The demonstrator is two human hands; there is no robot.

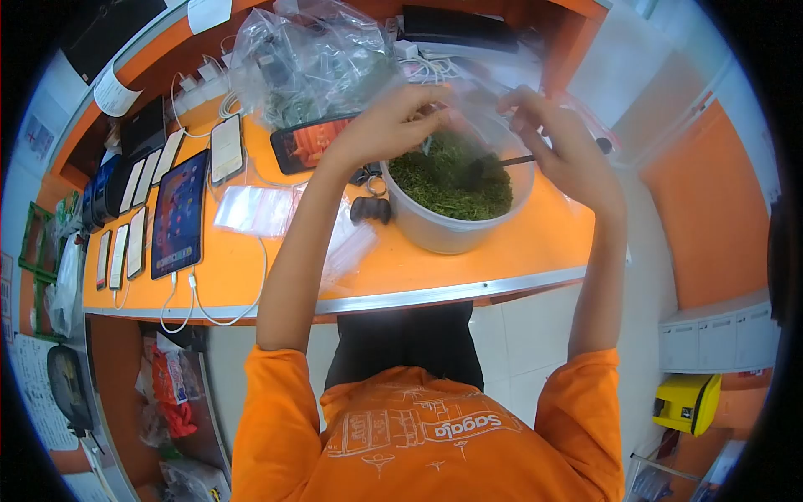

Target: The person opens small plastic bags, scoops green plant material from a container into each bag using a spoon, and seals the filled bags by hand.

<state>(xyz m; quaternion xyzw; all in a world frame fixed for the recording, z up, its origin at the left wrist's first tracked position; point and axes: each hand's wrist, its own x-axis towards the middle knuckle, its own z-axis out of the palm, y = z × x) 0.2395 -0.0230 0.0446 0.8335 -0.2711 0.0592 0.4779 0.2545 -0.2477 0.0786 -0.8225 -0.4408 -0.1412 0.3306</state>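
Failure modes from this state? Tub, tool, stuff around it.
1. The dark tool in the tub has its handle across the rim, by the right hand; a bump could flick out green shreds.
2. Shreds that miss the tub may land on the phone or keyring to its left.
3. The tub sits fairly near the table's front edge; a forearm snag might drag it over.

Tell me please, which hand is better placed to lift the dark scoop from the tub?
Probably the right hand: the dark scoop has its handle pointing toward that side. The left hand is over the opposite side of the tub, farther from the handle.
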